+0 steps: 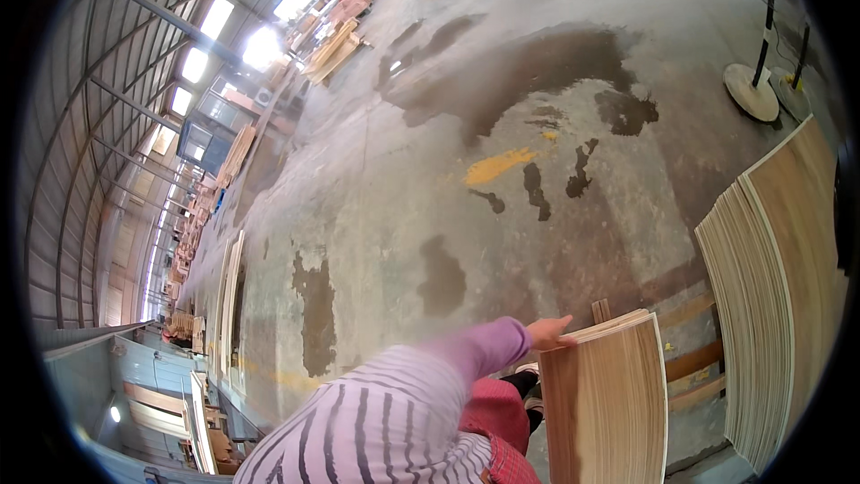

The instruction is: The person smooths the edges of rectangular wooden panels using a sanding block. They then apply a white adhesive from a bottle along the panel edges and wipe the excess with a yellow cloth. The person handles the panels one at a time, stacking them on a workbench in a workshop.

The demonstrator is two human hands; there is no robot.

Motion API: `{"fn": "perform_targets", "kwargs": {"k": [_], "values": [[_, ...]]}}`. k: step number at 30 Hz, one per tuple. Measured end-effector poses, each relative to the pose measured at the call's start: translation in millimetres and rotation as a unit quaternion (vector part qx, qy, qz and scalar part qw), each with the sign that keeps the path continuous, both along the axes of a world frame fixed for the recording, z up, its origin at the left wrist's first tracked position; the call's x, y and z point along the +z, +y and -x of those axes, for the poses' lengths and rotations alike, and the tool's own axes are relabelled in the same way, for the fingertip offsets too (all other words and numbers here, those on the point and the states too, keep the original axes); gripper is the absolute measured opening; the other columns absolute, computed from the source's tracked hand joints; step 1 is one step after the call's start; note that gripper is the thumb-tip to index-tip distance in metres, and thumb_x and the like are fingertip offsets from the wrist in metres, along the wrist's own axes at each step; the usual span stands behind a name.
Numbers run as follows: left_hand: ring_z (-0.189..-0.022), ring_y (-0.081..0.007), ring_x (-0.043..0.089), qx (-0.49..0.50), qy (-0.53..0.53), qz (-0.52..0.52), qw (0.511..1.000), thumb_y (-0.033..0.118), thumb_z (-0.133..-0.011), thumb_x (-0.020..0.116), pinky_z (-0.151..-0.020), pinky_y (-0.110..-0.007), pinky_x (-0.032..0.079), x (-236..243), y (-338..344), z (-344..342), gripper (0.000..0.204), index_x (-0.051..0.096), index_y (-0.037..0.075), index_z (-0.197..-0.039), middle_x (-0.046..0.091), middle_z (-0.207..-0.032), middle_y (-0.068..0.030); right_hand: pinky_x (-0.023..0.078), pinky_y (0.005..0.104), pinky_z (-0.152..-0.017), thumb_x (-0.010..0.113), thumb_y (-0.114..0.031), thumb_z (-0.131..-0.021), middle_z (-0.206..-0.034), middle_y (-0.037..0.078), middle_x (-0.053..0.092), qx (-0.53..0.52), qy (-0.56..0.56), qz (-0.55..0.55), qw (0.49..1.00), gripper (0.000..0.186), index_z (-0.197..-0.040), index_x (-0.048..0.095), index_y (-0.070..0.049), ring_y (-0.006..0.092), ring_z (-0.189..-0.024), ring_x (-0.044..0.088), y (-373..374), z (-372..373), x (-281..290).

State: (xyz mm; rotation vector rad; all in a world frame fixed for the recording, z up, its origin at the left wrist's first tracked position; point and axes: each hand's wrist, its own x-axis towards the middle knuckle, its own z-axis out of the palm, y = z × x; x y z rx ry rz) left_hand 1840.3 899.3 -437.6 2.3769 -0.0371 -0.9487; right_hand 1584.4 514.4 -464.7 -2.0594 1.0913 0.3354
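Note:
My left hand [548, 333], at the end of a purple sleeve, is at the upper left corner of a small stack of thin wood panels [605, 399]. One finger or the thumb sticks out over the edge, and the other fingers close on the panels' corner. The top panel shows brown wood grain, and pale edges of several sheets show along its far side. To the right stands a tall stack of similar wood panels [761, 296]. My right hand is out of view.
Wooden slats [694, 360] lie between the two stacks. Dark wet patches [537, 72] and a yellow mark [498, 166] are on the concrete floor [385, 215]. Round-based stands [751, 92] are at the far right. Long boards [230, 305] and timber piles [331, 51] line the left.

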Motion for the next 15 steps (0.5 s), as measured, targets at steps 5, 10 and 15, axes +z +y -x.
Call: {"fn": "perform_targets", "kwargs": {"k": [5,10,15], "values": [[-0.110,-0.0389,0.054,-0.023,0.094,0.100,0.990,0.046,-0.089,0.053,-0.093,-0.041,0.042,-16,-16,4,0.058,0.049,-0.001,-0.123,0.059,-0.115,-0.0240,0.034,0.0406,-0.101,0.060,-0.042,-0.084,-0.127,0.021,0.048,0.017,0.096,-0.138,0.986,0.066,-0.128,0.041,0.004,0.0326,-0.116,0.046,41,47,8],[-0.109,-0.0365,0.056,0.019,0.090,0.054,0.994,0.044,-0.089,0.052,-0.091,-0.041,0.043,3,-25,6,0.052,0.053,0.002,-0.119,0.060,-0.114,-0.0230,0.037,0.0402,-0.098,0.055,-0.046,-0.087,-0.120,0.018,0.054,0.009,0.138,-0.182,0.974,0.061,-0.123,0.050,0.003,0.0307,-0.110,0.051,59,83,8],[-0.100,-0.0322,0.061,-0.031,0.100,0.117,0.988,0.044,-0.090,0.052,-0.084,-0.041,0.047,-45,0,17,0.043,0.062,0.007,-0.109,0.064,-0.106,-0.0198,0.040,0.0398,-0.095,0.049,-0.051,-0.089,-0.113,0.015,0.061,-0.031,0.167,-0.185,0.968,0.060,-0.117,0.058,0.002,0.0288,-0.104,0.055,47,116,20]]}}
